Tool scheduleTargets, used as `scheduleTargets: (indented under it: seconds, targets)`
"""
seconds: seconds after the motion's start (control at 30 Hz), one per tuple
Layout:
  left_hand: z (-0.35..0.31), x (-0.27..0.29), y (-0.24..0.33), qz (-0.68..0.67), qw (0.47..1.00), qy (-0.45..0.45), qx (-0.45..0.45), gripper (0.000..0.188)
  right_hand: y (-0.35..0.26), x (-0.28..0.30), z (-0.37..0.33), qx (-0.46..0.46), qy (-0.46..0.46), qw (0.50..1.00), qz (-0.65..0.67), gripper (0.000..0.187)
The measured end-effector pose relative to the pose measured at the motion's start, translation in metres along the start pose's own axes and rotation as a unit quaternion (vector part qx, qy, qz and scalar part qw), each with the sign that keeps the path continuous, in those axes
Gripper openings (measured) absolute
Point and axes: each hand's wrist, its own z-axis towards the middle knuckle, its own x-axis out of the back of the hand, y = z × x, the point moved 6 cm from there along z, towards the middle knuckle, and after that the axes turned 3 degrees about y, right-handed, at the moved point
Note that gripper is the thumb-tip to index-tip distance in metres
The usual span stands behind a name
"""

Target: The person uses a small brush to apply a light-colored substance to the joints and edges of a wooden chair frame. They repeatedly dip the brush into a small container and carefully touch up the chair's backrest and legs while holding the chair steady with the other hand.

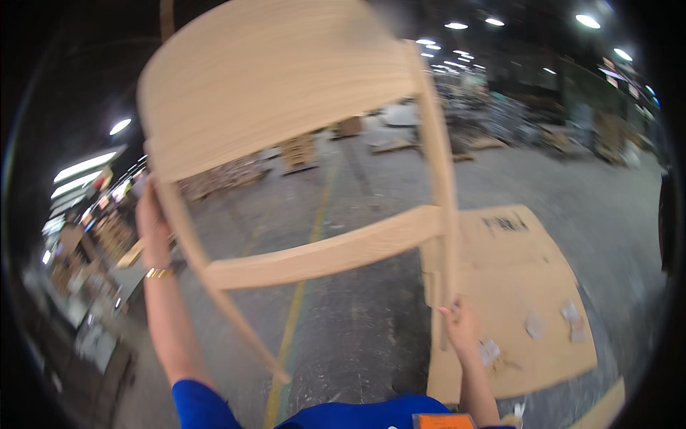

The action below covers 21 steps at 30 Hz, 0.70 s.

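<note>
A pale wooden chair back frame (pixel 279 89) is held up in front of me, tilted. It has a wide curved backrest panel, two slender posts and a curved cross rail (pixel 329 250) between them. My left hand (pixel 152 218) is closed on the left post just under the panel, its fingers partly hidden behind the wood. Low on the right post (pixel 439 157), my right hand (pixel 461 325) pinches the wood near its lower end. The left post's bottom end hangs free above the floor.
To the right lies a large cardboard sheet (pixel 522 272) with small clear packets (pixel 534 325) on it. A yellow line (pixel 293 314) runs along the grey floor. Pallets (pixel 299 154) and stacked goods stand farther back, with more stacks at the far left.
</note>
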Motion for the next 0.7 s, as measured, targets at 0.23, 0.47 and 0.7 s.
scheduleTargets:
  seconds: [0.23, 0.47, 0.7]
  targets:
    - [-0.003, -0.035, 0.035, 0.085, 0.994, 0.037, -0.065, 0.045, 0.005, -0.03, 0.031, 0.078, -0.016, 0.995, 0.067, 0.044]
    - [0.0, -0.035, 0.056, 0.103, 0.992, 0.034, -0.067, 0.045, 0.0, -0.05, 0.043, 0.051, -0.068, 0.994, 0.065, 0.045]
    - [-0.006, -0.023, 0.061, 0.083, 0.993, 0.002, -0.084, 0.044, -0.004, -0.067, 0.046, 0.051, -0.068, 0.995, 0.059, 0.046]
